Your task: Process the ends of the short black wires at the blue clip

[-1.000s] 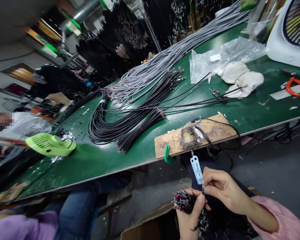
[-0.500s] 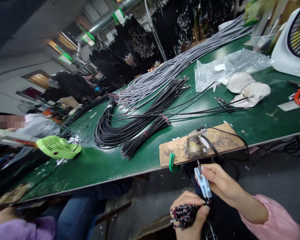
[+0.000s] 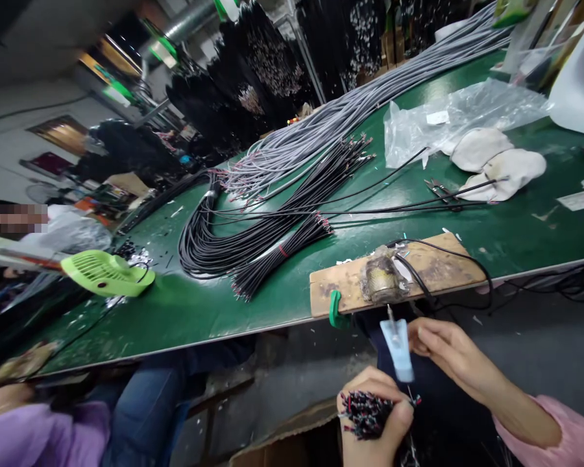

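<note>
The left hand (image 3: 376,415) is closed in a fist around a bundle of wire ends (image 3: 367,410), whose red, white and black tips fan out to the left of the fingers, low in the view over the lap. Just above and to the right of that fist, the right hand (image 3: 442,347) pinches a single thin wire between thumb and forefinger; the strand itself is too fine and blurred to follow. Between the two hands hangs a pale blue plastic clip (image 3: 398,347), touching or nearly touching the right fingertips, with a thin metal tip above it. A pink sleeve (image 3: 559,434) covers the right forearm.

Directly above the grip, at the table edge, lies a wooden board (image 3: 433,269) held by a green clamp (image 3: 335,308), bearing a crusted metal solder pot (image 3: 382,279) with a black cord looping off to the right. Beyond it on the green table (image 3: 185,311) lie black cables (image 3: 253,240), then grey cables (image 3: 321,126) farther back. Up and to the right sit white cloth gloves (image 3: 496,165) and a clear plastic bag (image 3: 462,107); its white label is unreadable. Far to the left rests a green fan (image 3: 102,272), beside another person in purple (image 3: 43,434).
</note>
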Available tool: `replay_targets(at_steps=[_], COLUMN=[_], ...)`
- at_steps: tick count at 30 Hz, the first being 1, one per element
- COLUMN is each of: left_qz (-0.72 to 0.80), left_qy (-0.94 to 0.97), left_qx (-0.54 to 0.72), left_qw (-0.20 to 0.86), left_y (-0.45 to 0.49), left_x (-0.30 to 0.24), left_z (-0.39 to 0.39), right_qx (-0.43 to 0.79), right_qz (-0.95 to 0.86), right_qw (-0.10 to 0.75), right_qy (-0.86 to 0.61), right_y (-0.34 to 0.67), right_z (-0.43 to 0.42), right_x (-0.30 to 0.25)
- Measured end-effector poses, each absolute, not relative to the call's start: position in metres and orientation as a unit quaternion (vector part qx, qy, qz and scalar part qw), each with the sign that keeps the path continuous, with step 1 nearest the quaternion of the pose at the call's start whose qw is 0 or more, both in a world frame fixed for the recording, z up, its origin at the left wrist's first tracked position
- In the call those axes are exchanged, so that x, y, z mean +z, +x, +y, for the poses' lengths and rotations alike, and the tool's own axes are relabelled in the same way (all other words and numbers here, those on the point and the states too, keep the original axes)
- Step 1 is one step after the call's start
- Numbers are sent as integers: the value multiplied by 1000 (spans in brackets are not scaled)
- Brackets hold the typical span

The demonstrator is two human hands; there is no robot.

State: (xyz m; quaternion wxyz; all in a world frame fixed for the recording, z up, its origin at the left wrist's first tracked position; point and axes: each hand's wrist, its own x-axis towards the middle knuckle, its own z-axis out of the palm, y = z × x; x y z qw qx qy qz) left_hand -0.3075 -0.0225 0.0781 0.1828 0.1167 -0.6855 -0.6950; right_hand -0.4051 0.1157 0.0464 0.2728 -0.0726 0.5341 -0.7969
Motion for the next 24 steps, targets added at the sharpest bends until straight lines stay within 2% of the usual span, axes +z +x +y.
replay_targets(at_steps=[4, 7, 10, 16, 20, 24], left_qz=[-659, -653, -658, -633, -660, -662], left_qy=[226, 286, 276, 282, 268, 257], left_qx=[-707, -690, -686, -708, -678, -683], left_qw=[126, 125, 143, 139, 182, 172], left_y=[-298, -293, -292, -287, -287, -292], left_x=[66, 63, 63, 58, 57, 64], left_z=[-15, -7, -2, -3, -5, -4], right_qx=[-726, -683, -652, -656, -674, -681], right_qz=[637, 664, 692, 693, 673, 675], right_qw=[193, 121, 81, 125, 150, 132], right_qy=[-174, -279, -299, -273, -266, -252], right_y=[-392, -379, -373, -376, -377, -373], right_z=[127, 125, 121, 127, 128, 121], right_x=[61, 75, 81, 73, 70, 69])
